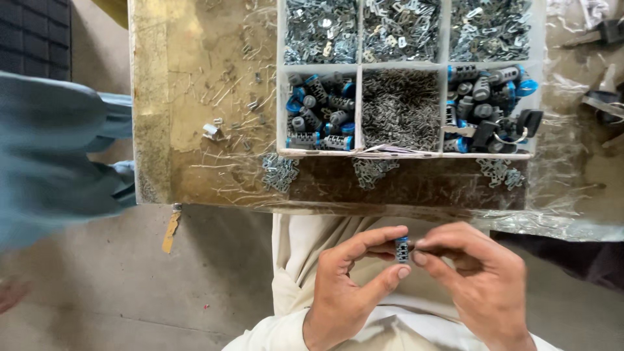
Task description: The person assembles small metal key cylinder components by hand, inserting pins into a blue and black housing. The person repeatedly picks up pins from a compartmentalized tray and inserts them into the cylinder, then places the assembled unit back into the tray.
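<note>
My left hand (348,283) and my right hand (474,276) meet over my lap, below the table edge. Between their fingertips they pinch a small grey ribbed cylinder with a blue end (402,249). Above them on the table stands a white divided tray (359,71). Its compartments hold more grey and blue cylinders (320,117), a heap of thin dark wire pieces (400,107) and small shiny metal clips (322,29). A further compartment at the right holds cylinders mixed with black parts (491,107).
Loose clips lie in small piles (279,172) along the tray's front on the worn brown table (195,97). Crinkled clear plastic (565,169) covers the table's right side. Another person's blue-grey sleeve (58,149) reaches in at the left.
</note>
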